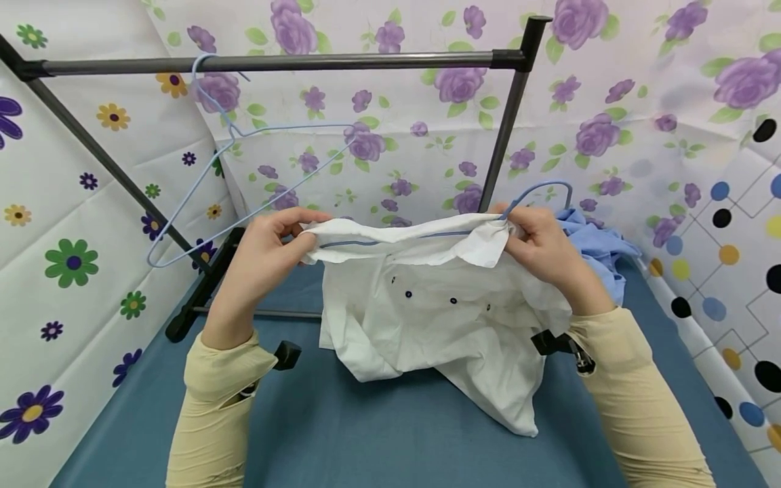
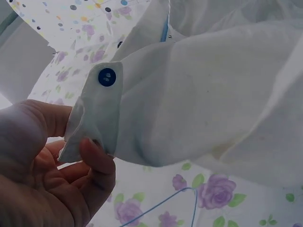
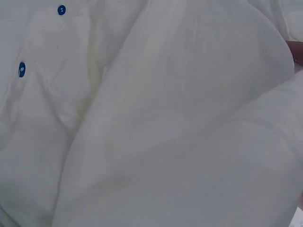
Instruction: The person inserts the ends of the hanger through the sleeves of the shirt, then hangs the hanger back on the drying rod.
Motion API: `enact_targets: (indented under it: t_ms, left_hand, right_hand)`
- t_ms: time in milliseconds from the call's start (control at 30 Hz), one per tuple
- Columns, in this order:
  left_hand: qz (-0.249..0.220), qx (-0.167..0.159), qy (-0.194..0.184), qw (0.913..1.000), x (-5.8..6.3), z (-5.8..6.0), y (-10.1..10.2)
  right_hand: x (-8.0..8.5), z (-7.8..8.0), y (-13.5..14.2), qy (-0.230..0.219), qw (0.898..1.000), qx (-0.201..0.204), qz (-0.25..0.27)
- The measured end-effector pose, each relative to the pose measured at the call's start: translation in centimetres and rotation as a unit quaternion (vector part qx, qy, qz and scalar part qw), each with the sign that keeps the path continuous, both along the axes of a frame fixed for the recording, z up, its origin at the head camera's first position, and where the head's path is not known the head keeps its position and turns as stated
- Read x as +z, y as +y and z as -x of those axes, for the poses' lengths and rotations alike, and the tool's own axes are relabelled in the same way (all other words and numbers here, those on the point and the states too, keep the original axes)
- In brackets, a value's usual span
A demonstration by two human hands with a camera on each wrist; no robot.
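A white shirt point(image 1: 421, 318) with small dark buttons hangs between both hands, its upper edge stretched sideways. My left hand point(image 1: 271, 254) pinches one end of that edge; in the left wrist view, thumb and fingers hold a cloth tab bearing a dark blue button point(image 2: 107, 77). At the other end, my right hand point(image 1: 543, 244) grips the cloth beside the hook of a blue hanger point(image 1: 543, 186). Part of this hanger shows as a thin blue line inside the shirt's opening; the rest is hidden by cloth. White fabric fills most of the right wrist view, covering nearly all of that hand.
Behind the shirt stands a dark metal rack point(image 1: 342, 62), with a second light blue hanger point(image 1: 244, 220) hooked on its top bar at the left. Light blue cloth point(image 1: 594, 247) lies behind my right hand. A blue-grey cloth surface point(image 1: 366, 434) spreads below, with flowered sheets around it.
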State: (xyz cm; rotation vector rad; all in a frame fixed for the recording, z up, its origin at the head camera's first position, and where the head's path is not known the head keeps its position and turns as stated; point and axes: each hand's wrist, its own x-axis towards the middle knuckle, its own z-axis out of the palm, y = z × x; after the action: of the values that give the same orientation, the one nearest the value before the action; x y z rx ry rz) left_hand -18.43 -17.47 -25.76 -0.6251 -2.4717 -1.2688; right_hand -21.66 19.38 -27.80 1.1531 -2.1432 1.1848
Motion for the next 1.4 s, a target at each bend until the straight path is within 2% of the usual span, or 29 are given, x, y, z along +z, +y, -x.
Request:
enact_targets:
  t_ms: [167,333,467,700,833,933,1000,1167,1300,1400]
  left_hand:
    - [-0.003,0.023,0.028,0.9993,0.6,-0.1,0.8]
    - [-0.022,0.022,0.035,0.9989,1.0,-0.1,1.7]
    - [-0.030,0.016,0.041,0.9986,1.4,-0.1,2.4]
    - [-0.040,0.023,0.039,0.9982,2.4,-0.5,2.9]
    - [-0.038,0.035,0.036,0.9980,2.7,-0.6,2.9]
    - [-0.038,0.038,0.040,0.9978,2.8,-0.7,2.9]
    - [-0.036,0.040,0.045,0.9976,3.0,-0.8,2.9]
    - [-0.015,0.047,0.066,0.9966,4.3,-2.3,3.7]
    - [-0.002,0.035,0.091,0.9953,5.6,-4.0,4.7]
    - [0.001,0.026,0.105,0.9942,6.0,-4.6,5.2]
  right_hand:
    - [0.8,-1.0,-0.4,-0.005,1.000,0.001,-0.011]
    - [1.0,-1.2,-0.5,-0.007,1.000,-0.008,-0.025]
    - [0.6,-0.9,-0.2,-0.003,0.999,-0.028,-0.019]
    - [-1.2,1.1,0.9,0.017,0.996,-0.083,0.016]
    - [-1.2,1.2,1.1,0.024,0.996,-0.088,0.017]
    - [-0.4,0.5,0.7,0.027,0.995,-0.096,0.017]
    - [-0.4,0.5,0.7,0.031,0.994,-0.103,0.020]
    - [-1.1,1.5,1.3,0.053,0.990,-0.121,0.042]
    - [-1.3,1.5,1.1,0.054,0.986,-0.142,0.073]
    - [-1.3,1.5,1.0,0.048,0.982,-0.159,0.086]
